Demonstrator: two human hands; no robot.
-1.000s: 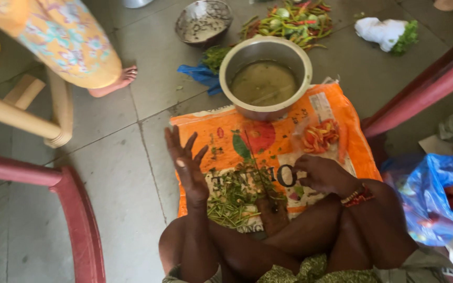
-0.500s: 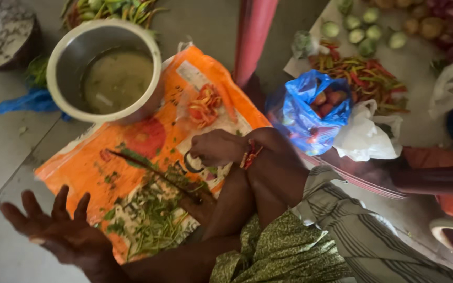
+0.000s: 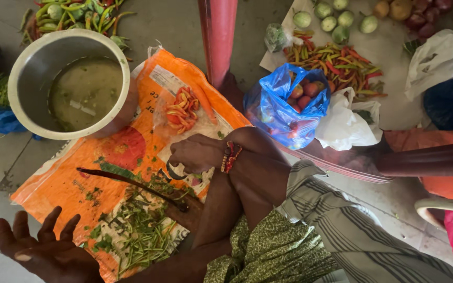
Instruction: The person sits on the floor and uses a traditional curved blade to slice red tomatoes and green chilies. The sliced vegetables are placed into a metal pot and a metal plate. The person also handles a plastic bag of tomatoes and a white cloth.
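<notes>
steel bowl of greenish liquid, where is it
In the head view the steel bowl sits upper left on the orange sack, just beyond the curved blade.

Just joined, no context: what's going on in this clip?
A person sits on the floor at an orange sack strewn with chopped green stems. The right hand rests by a curved floor blade; the left hand is open, fingers spread, holding nothing. A steel bowl of greenish liquid stands at the sack's corner.
</notes>
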